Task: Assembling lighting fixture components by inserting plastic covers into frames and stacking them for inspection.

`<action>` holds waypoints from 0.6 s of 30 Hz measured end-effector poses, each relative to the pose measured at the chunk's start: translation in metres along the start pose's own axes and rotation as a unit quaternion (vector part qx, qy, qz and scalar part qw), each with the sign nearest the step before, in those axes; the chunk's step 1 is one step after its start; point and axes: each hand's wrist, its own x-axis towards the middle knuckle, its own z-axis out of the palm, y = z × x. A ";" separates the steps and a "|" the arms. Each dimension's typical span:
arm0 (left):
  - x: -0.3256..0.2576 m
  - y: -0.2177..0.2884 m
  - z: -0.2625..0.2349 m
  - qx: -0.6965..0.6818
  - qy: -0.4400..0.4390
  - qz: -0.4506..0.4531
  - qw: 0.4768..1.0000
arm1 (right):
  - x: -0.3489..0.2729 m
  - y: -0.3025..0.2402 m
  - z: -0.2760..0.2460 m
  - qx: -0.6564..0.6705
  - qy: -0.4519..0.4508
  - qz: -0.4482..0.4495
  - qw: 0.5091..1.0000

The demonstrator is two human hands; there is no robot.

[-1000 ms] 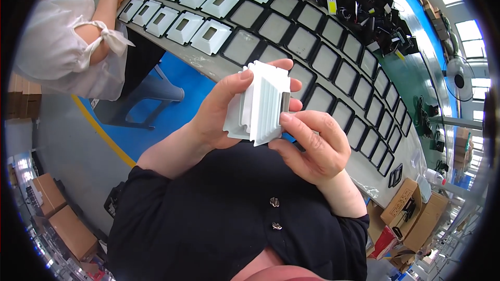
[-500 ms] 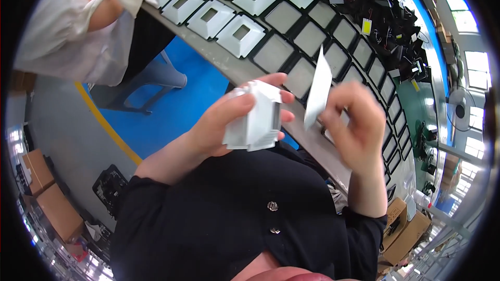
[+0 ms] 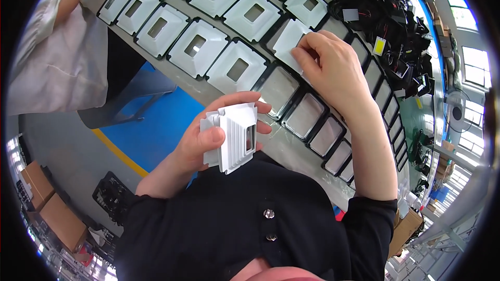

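My left hand (image 3: 194, 143) is wrapped round a stack of nested white reflector pieces (image 3: 229, 143), each with a rectangular window, in front of my body. Over the bench, my right hand (image 3: 336, 65) pinches the edge of a single white reflector piece (image 3: 288, 41). This piece lies tilted over a black-rimmed frame, partly covered by my fingers. Just left of it, a white reflector piece (image 3: 221, 75) sits inside its black frame. Nearer me are black frames with only a clear pane (image 3: 304, 115) showing.
The grey bench (image 3: 179, 83) runs diagonally, with rows of black frames. Black wired parts (image 3: 401, 26) are heaped at its far right. Another person's white sleeve (image 3: 57, 62) is at left, beside a grey stool (image 3: 127, 106). Cardboard boxes (image 3: 62, 218) stand lower left.
My right hand has carried the white reflector piece away from me, down onto a frame. My left hand has shifted left and lower with the stack. The bench appears shifted in view.
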 end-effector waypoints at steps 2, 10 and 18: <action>0.001 0.001 -0.005 0.002 -0.004 -0.008 1.000 | 0.006 -0.002 0.003 -0.011 -0.007 0.006 1.000; -0.001 0.005 -0.012 -0.011 -0.022 -0.005 1.000 | 0.015 -0.001 0.014 -0.023 0.009 0.000 1.000; -0.001 0.007 -0.011 -0.021 0.000 -0.011 1.000 | 0.018 0.001 0.018 -0.015 -0.019 0.013 1.000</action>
